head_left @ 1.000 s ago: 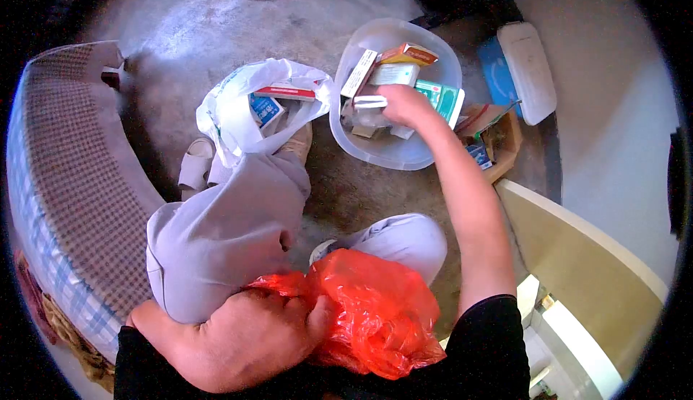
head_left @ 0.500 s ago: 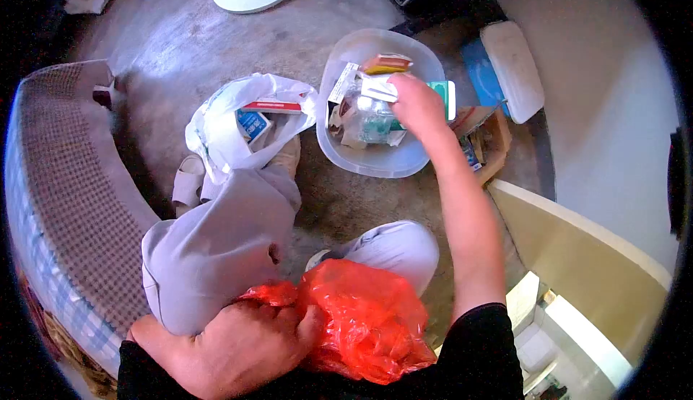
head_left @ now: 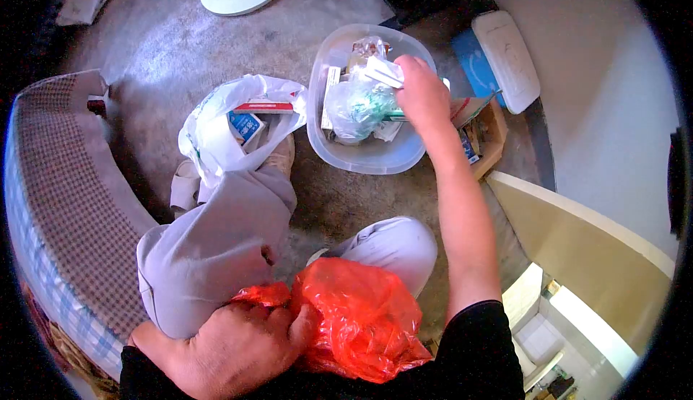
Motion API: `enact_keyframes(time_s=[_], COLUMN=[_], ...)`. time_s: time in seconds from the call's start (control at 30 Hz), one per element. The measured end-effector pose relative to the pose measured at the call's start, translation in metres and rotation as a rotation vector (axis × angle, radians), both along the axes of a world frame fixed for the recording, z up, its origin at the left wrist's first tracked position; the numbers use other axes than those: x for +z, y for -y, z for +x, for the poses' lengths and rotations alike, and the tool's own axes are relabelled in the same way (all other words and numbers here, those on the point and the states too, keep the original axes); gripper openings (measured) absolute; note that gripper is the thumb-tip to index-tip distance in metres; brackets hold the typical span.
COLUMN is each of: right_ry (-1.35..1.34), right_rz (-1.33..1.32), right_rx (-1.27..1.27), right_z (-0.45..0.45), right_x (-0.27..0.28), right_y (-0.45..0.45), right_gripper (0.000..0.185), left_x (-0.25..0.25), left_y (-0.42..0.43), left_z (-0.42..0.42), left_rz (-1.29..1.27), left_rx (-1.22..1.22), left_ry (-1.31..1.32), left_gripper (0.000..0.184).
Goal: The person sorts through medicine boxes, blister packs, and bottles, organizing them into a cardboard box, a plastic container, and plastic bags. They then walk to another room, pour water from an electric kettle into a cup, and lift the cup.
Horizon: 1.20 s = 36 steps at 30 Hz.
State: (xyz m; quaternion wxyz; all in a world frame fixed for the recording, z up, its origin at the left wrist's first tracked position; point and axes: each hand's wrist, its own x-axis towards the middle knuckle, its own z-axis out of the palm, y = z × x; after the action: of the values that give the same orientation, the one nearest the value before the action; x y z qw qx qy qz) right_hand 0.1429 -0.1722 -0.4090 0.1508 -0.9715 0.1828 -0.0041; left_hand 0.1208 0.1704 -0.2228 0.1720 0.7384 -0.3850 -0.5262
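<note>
Since the earlier frame, the clear plastic bag (head_left: 354,107) has spread upward across the boxes in the translucent tub (head_left: 364,163), covering most of the orange box there. The right hand (head_left: 423,95) pinches a folded white piece (head_left: 384,72) above it, though whether those fingers also grip the clear bag cannot be told. Near the lap, the left hand (head_left: 242,346) stays closed on the red plastic bag (head_left: 364,313), while the white carrier bag (head_left: 198,136), holding a blue box (head_left: 246,127), stands beside the tub.

The red bag (head_left: 361,317) is glossy plastic, the tub (head_left: 364,159) smooth translucent plastic.
</note>
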Motion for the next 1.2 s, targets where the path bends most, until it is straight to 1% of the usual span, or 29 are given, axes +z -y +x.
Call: enact_keyframes(time_s=[0.17, 0.27, 0.37, 0.57, 0.67, 0.77, 0.87, 0.9, 1.03, 1.13, 1.2], right_ry=[0.102, 0.145, 0.048, 0.080, 0.049, -0.100, -0.197, -0.232, -0.304, -0.192, -0.157], right_rz=[0.007, 0.057, 0.137, 0.163, 0.150, 0.166, 0.153, 0.110, -0.141, -0.199, -0.151], right_rx=[-0.025, -0.023, -0.100, -0.110, -0.123, -0.133, -0.026, -0.042, 0.056, 0.088, 0.138], right_z=[-0.001, -0.004, -0.008, -0.020, -0.024, -0.030, -0.034, -0.035, -0.041, -0.040, -0.035], right_x=[0.011, 0.011, 0.017, 0.008, 0.009, 0.014, 0.011, 0.011, 0.009, 0.007, 0.003], right_y=[0.011, 0.019, 0.023, 0.036, 0.037, 0.031, 0.027, 0.021, -0.005, -0.025, -0.039], right_gripper=[0.028, 0.028, 0.027, 0.027, 0.026, 0.026, 0.027, 0.028, 0.031, 0.030, 0.030], left_x=[-0.001, -0.001, -0.001, 0.000, 0.000, 0.000, -0.001, -0.001, 0.000, 0.000, -0.002], left_y=[0.000, -0.001, -0.001, -0.002, -0.002, -0.002, -0.003, -0.002, -0.003, -0.004, -0.004], left_z=[0.001, 0.004, 0.004, 0.001, 0.001, 0.000, 0.000, 0.000, 0.002, 0.002, 0.003], left_rz=[-0.006, -0.015, -0.014, -0.007, -0.013, -0.008, -0.011, -0.009, -0.014, -0.016, -0.020], left_rx=[-0.001, 0.000, 0.001, 0.008, 0.006, 0.003, 0.002, 0.002, 0.005, 0.007, 0.010], left_ry=[-0.013, -0.013, -0.018, -0.015, -0.012, -0.015, -0.016, -0.015, -0.018, -0.021, -0.027], left_gripper=[0.053, 0.053, 0.053, 0.053, 0.052, 0.052, 0.052, 0.052, 0.052, 0.052, 0.051])
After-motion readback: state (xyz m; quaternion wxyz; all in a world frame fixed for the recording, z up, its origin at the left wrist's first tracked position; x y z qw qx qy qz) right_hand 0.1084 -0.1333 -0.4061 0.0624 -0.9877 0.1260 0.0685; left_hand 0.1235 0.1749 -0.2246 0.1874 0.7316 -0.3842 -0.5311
